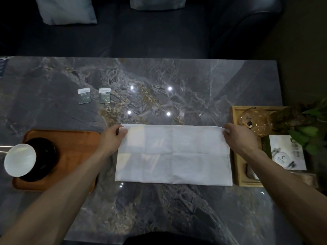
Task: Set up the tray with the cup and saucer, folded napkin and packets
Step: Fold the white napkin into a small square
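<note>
The soft white cloth napkin (174, 154) lies flat mid-surface, beside the orange wooden tray (77, 138). Left hand (113, 138) and right hand (238, 137) fingers pinch its far corners; limp and light, it likely handles best by the corners.

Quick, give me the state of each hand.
Left hand: closed, pinching the napkin's far left corner.
Right hand: closed, pinching its far right corner.
</note>
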Available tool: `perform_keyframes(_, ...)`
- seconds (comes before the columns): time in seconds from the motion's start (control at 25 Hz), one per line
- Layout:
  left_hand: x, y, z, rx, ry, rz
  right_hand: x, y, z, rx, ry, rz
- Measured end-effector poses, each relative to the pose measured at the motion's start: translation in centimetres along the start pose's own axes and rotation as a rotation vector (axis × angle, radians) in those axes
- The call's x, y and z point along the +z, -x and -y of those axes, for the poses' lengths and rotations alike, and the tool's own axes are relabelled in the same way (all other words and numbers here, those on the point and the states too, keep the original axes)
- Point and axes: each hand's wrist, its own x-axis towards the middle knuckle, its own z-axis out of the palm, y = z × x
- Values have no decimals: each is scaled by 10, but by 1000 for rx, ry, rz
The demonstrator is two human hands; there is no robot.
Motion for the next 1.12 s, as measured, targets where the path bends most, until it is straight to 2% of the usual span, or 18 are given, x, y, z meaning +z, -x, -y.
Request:
perform_keyframes(0.2,7,-8,1,-55,-24,-90,7,-6,3,7,87,24)
perform_keyframes(0.32,10,-11,0,-68,-39,-108,9,-10,4,27,133,80)
perform_keyframes(0.6,13,-18,2,-94,-70,-153,14,-15,5,24,218,97)
perform_keyframes(0.76,13,-14,-2,-82,-146,-155,11,-8,10,3,205,19)
perform_keyframes(0.92,22,7,-15,126,-284,-329,14,14,32,-62,135,-77)
perform_keyframes(1.12,86,62,-49,416,-331,-136,56,59,86,-271,-13,-14)
